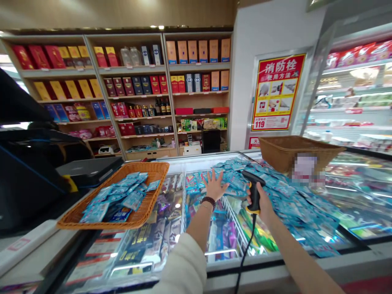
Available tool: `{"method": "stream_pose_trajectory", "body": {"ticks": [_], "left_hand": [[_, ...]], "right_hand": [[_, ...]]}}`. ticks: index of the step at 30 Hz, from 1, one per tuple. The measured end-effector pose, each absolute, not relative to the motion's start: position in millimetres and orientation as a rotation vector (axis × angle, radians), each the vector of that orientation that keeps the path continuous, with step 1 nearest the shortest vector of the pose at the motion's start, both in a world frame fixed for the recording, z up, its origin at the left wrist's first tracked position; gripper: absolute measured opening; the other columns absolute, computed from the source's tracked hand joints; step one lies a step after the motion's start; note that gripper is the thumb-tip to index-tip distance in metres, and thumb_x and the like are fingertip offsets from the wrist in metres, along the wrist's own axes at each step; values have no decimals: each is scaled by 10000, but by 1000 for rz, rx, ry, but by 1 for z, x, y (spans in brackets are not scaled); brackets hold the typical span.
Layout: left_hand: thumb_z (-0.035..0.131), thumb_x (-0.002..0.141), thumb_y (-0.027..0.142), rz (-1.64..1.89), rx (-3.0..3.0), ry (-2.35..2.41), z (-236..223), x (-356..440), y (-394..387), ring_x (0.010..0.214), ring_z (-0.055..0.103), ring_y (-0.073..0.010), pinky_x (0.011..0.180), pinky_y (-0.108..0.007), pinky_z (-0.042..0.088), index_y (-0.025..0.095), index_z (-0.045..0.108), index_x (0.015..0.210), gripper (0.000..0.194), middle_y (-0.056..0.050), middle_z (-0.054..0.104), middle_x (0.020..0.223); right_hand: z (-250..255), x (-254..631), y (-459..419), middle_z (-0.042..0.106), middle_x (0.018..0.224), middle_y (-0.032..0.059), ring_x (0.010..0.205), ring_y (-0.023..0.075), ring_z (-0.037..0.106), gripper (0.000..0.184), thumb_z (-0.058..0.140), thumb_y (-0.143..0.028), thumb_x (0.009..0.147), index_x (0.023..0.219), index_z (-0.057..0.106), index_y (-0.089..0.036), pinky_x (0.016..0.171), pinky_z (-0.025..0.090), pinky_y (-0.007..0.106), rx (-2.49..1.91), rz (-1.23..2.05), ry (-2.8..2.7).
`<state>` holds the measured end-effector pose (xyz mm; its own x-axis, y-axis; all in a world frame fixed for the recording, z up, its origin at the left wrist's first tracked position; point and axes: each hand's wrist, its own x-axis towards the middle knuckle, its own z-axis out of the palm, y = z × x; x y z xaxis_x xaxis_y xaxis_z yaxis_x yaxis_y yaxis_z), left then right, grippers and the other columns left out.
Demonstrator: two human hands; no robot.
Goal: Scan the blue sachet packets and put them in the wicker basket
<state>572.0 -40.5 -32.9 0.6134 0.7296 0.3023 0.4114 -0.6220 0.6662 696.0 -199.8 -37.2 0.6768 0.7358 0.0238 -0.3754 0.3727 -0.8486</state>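
My left hand (215, 186) is spread with fingers apart over the near left edge of a heap of small blue packets (284, 200). A beaded bracelet (208, 200) circles that wrist. In my right hand (263, 200) is a black barcode scanner (254, 194), its head tilted up and to the left, its cable (246, 249) hanging down toward me. The packets lie spread on the glass top of a chest freezer. At the left, an orange wicker basket (153, 204) holds more blue packets (122, 194).
A brown basket (275, 149) stands at the back right behind the heap. Frozen goods (147, 241) show through the freezer glass. Dark checkout equipment (27, 179) is at the left. Shelves of boxed goods (137, 85) and a red fire-hydrant poster (278, 92) stand beyond.
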Motion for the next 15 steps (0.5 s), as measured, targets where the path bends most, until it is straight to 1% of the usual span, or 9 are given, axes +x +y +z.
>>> {"method": "stream_pose_trajectory", "body": {"ticks": [2,3,5,7,9,12,13,14,15], "left_hand": [[737,934,545,709,2304,902,-38,574,-37,1705,125,-484,1326,-759,41,356,679,1506,605,-107,404,1782],[737,933,554,695,2311,905,-42,575,-35,1696,155,-494,1326,-761,54,359,717,1457,559,-103,430,1768],[731,946,529,695,2335,906,-49,574,-33,1680,212,-502,1330,-749,102,342,776,1361,457,-100,459,1751],[713,968,472,710,2359,913,-55,570,-34,1665,261,-497,1331,-724,176,308,806,1290,372,-108,471,1742],[689,989,410,747,2382,908,-60,560,-36,1655,311,-459,1336,-677,232,287,814,1241,306,-121,513,1709],[635,1024,324,819,2470,839,-65,539,-39,1638,381,-367,1371,-605,210,258,807,1187,246,-140,661,1556],[596,1046,303,833,2502,812,-65,530,-40,1625,409,-341,1379,-583,206,243,809,1150,245,-145,711,1480],[553,1067,282,844,2516,807,-65,522,-39,1599,453,-322,1377,-560,230,226,812,1102,268,-149,745,1418],[519,1077,251,858,2500,833,-64,514,-38,1554,515,-312,1360,-536,285,209,813,1056,298,-154,759,1384]], "right_hand": [[-41,695,-196,610,611,-53,413,112,520,566,873,-722,748,960,696,-228,360,424,221,-951,747,-442],[-42,694,-194,612,609,-53,410,111,520,564,873,-720,752,962,694,-228,358,423,219,-957,752,-452],[-44,692,-190,620,617,-51,411,107,527,554,872,-714,766,956,683,-229,360,426,213,-971,764,-480],[-46,689,-188,633,633,-46,416,103,532,540,867,-708,784,946,675,-230,361,428,208,-985,777,-510],[-47,686,-186,642,637,-42,416,100,530,533,865,-702,794,943,680,-225,360,425,205,-995,786,-522],[-46,683,-182,647,627,-39,415,110,537,539,872,-702,779,938,691,-220,342,406,211,-1009,781,-479],[-45,681,-179,653,627,-35,416,114,542,544,878,-703,768,927,692,-217,334,398,214,-1016,767,-452],[-44,680,-176,662,629,-28,418,118,547,547,885,-702,757,909,692,-213,330,394,217,-1025,749,-425],[-43,677,-173,669,627,-20,418,119,549,550,893,-701,746,884,690,-209,328,394,219,-1035,732,-397]]}}
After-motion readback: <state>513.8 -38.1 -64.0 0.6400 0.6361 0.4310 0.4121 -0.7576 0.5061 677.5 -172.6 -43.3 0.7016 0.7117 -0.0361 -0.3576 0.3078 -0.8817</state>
